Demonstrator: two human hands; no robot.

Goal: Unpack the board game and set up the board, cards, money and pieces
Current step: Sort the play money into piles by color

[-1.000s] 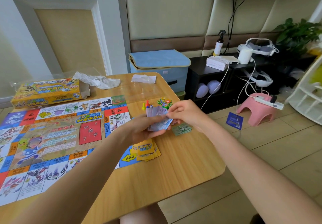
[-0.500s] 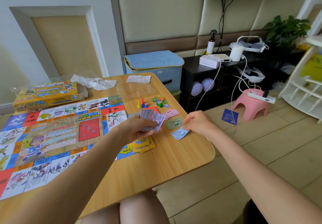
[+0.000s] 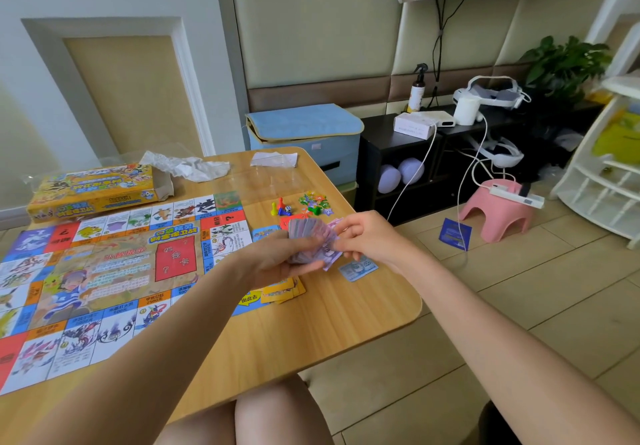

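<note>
The colourful game board [image 3: 104, 271] lies unfolded on the left of the wooden table [image 3: 311, 323]. My left hand [image 3: 277, 257] grips a fanned stack of purple play money [image 3: 308, 240] above the board's right edge. My right hand [image 3: 363, 236] pinches a purple note at the stack's right side. A blue note [image 3: 358, 267] lies flat on the table just below my right hand. Yellow cards [image 3: 282, 290] sit in a small pile under my left wrist. Coloured pawns and dice [image 3: 281, 207] and small bright tokens [image 3: 315, 202] stand further back.
The yellow game box [image 3: 93, 188] lies at the table's back left beside crumpled plastic wrap [image 3: 187, 167]. A blue storage box [image 3: 304, 139], a black shelf with cables and headsets [image 3: 485, 118] and a pink stool [image 3: 495, 209] stand to the right on the tiled floor.
My right hand left the blue note on the table and came back up to the money stack, where it now pinches a purple note. My left hand kept the stack.
</note>
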